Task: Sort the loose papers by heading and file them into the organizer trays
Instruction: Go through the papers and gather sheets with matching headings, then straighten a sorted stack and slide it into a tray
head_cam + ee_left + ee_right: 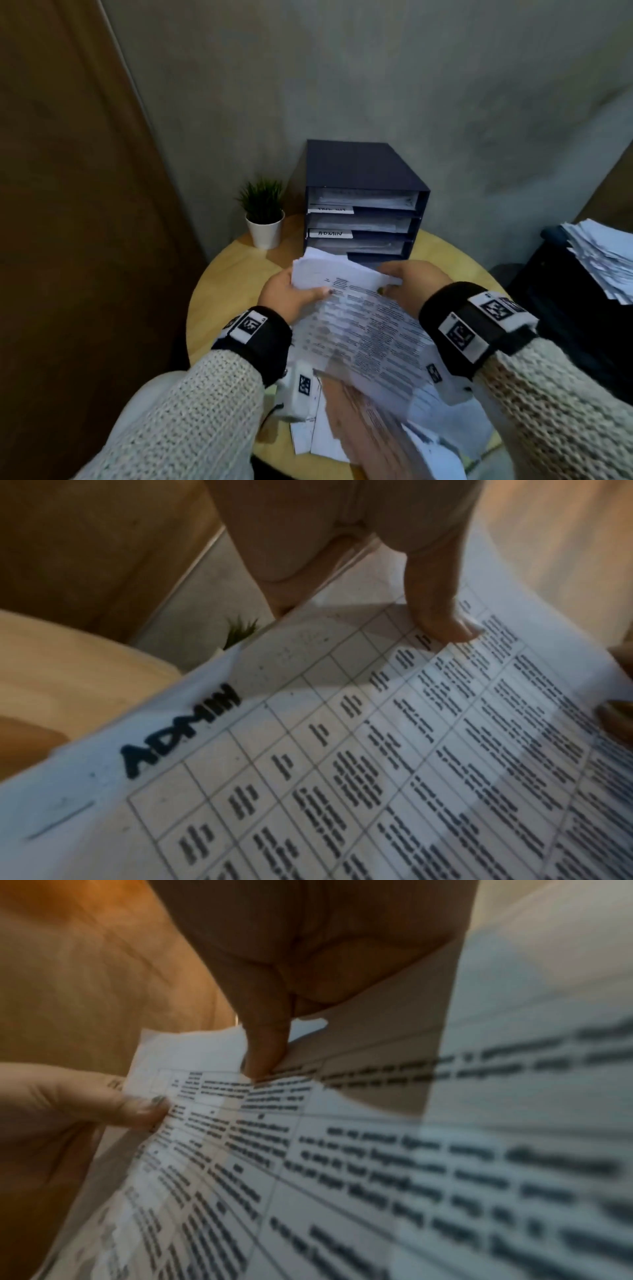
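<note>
Both hands hold a bundle of printed papers (363,325) above the round table, just in front of the dark blue organizer (363,164). My left hand (308,293) grips the bundle's far left corner, thumb on top. My right hand (394,284) pinches its far right edge. The top sheet (342,750) is a printed grid with ADMIN handwritten at its head, and the left thumb (441,610) presses on it. In the right wrist view the right thumb (267,1047) pinches the sheet's (342,1177) edge. The organizer's trays hold papers; one label (330,233) reads ADMIN.
A small potted plant (263,212) stands left of the organizer on the wooden table (233,284). More loose sheets (325,438) lie on the table under my forearms. A large pile of papers (603,260) rests on a dark object to the right. Wall behind.
</note>
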A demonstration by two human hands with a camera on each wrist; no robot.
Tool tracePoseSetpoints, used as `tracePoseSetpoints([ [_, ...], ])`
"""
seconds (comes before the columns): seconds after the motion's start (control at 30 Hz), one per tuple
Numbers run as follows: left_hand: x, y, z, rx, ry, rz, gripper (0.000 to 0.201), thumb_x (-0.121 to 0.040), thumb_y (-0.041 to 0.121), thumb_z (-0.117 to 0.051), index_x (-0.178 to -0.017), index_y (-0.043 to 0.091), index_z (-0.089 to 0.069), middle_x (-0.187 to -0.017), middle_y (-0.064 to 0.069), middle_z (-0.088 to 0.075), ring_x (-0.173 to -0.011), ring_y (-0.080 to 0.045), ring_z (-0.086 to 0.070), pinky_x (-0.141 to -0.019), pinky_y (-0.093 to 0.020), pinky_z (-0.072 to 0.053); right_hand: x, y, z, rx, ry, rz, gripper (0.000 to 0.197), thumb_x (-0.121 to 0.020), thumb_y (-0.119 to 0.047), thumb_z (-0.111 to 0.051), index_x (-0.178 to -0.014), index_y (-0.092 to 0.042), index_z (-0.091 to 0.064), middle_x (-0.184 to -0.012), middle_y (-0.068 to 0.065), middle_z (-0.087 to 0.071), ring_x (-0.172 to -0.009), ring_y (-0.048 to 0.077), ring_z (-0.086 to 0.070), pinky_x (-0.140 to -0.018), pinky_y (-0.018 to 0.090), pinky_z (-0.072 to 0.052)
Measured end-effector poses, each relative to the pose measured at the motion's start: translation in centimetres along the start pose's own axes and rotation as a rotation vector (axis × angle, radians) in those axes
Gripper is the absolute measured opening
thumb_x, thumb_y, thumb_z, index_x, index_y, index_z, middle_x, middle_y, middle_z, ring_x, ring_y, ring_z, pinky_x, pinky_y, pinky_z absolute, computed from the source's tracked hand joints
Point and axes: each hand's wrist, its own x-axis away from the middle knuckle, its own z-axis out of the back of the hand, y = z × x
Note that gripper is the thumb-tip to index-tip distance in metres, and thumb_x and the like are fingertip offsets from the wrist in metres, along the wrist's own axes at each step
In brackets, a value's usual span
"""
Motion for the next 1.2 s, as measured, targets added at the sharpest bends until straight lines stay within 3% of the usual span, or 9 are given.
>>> tracePoseSetpoints([
  [0.13, 0.2, -1.1, 2.0, 0.005, 0.126, 0.008, 0.022, -0.076, 0.01, -0.076, -0.095, 0.01, -0.066, -0.082, 0.004, -0.068, -0.077, -0.016, -0.064, -0.056, -0.012, -0.051, 0.8, 0.9, 0.9, 0.064, -0.027, -0.098, 0.051, -0.084, -0.038, -0.067, -0.131, -0.023, -0.055, -0.134, 0.002, -0.056, -0.121, 0.023, -0.054, -0.101, 0.031, -0.044],
  [0.23, 0.2, -1.1, 3.1, 0.089, 0.201, 0.001, 0.022, -0.074, 0.011, -0.077, -0.094, 0.006, -0.07, -0.088, -0.003, -0.073, -0.084, -0.026, -0.069, -0.073, -0.029, -0.057, 1.0, 2.2, 1.6, 0.115, 0.018, -0.172, 0.045, -0.079, -0.043, -0.069, -0.12, -0.026, -0.062, -0.113, 0.001, -0.064, -0.109, 0.025, -0.059, -0.099, 0.036, -0.044],
  [0.33, 0.2, -0.7, 3.1, 0.088, 0.207, -0.055, 0.03, -0.076, 0.009, -0.075, -0.104, 0.001, -0.066, -0.088, -0.003, -0.071, -0.075, -0.016, -0.067, -0.056, -0.015, -0.054, 1.2, 2.4, 2.4, 0.157, 0.156, -0.17, 0.037, -0.083, -0.043, -0.065, -0.117, -0.028, -0.062, -0.113, 0.0, -0.065, -0.11, 0.024, -0.058, -0.103, 0.038, -0.036],
  [0.47, 0.3, -1.1, 2.9, 0.085, 0.23, -0.094, 0.035, -0.075, 0.005, -0.075, -0.105, 0.007, -0.057, -0.09, 0.0, -0.067, -0.078, -0.011, -0.063, -0.054, -0.01, -0.05, 1.2, 2.0, 2.6, 0.201, 0.163, -0.172, 0.031, -0.082, -0.047, -0.065, -0.109, -0.033, -0.061, -0.092, -0.007, -0.057, -0.107, 0.022, -0.058, -0.106, 0.041, -0.027],
  [0.57, 0.7, -2.1, 2.9, 0.036, 0.224, -0.056, 0.035, -0.079, 0.007, -0.072, -0.11, 0.011, -0.055, -0.092, 0.0, -0.065, -0.075, -0.007, -0.059, -0.057, -0.016, -0.045, 1.2, 2.5, 1.6, 0.199, 0.065, -0.195, 0.037, -0.078, -0.051, -0.067, -0.11, -0.036, -0.06, -0.104, -0.01, -0.064, -0.106, 0.018, -0.059, -0.105, 0.042, -0.024],
  [0.73, 0.8, -3.3, 2.0, 0.004, 0.148, 0.033, 0.031, -0.09, 0.013, -0.06, -0.121, 0.016, -0.055, -0.107, -0.005, -0.068, -0.092, -0.02, -0.065, -0.064, -0.021, -0.047, 1.1, 2.0, -0.4, 0.263, 0.046, -0.147, 0.032, -0.087, -0.048, -0.057, -0.115, -0.034, -0.055, -0.108, -0.006, -0.067, -0.105, 0.019, -0.06, -0.103, 0.04, -0.025],
  [0.9, -0.1, -2.3, 2.2, -0.006, 0.143, 0.015, 0.036, -0.089, 0.011, -0.06, -0.123, 0.018, -0.052, -0.109, -0.003, -0.066, -0.094, -0.02, -0.064, -0.065, -0.02, -0.046, 0.7, 1.7, -0.4, 0.211, 0.028, -0.12, 0.047, -0.094, -0.043, -0.048, -0.138, -0.035, -0.034, -0.123, -0.002, -0.063, -0.114, 0.021, -0.059, -0.108, 0.041, -0.027],
  [1.03, -0.1, -0.2, 2.3, 0.111, 0.06, 0.002, 0.038, -0.088, 0.007, -0.061, -0.122, 0.021, -0.054, -0.108, -0.001, -0.069, -0.097, -0.023, -0.066, -0.078, -0.034, -0.053, 0.5, 2.4, 0.7, 0.158, 0.082, -0.063, 0.055, -0.091, -0.046, -0.053, -0.14, -0.043, -0.028, -0.135, -0.007, -0.054, -0.12, 0.019, -0.055, -0.107, 0.043, -0.031],
  [1.2, -0.8, 2.5, 1.7, 0.052, 0.012, -0.133, 0.027, -0.085, 0.005, -0.064, -0.1, 0.027, -0.058, -0.099, 0.005, -0.067, -0.094, -0.019, -0.063, -0.082, -0.03, -0.053, 0.1, 2.3, 1.0, -0.012, 0.076, -0.064, 0.039, -0.096, -0.025, -0.051, -0.136, -0.027, -0.048, -0.134, 0.003, -0.057, -0.12, 0.024, -0.055, -0.094, 0.029, -0.044],
])
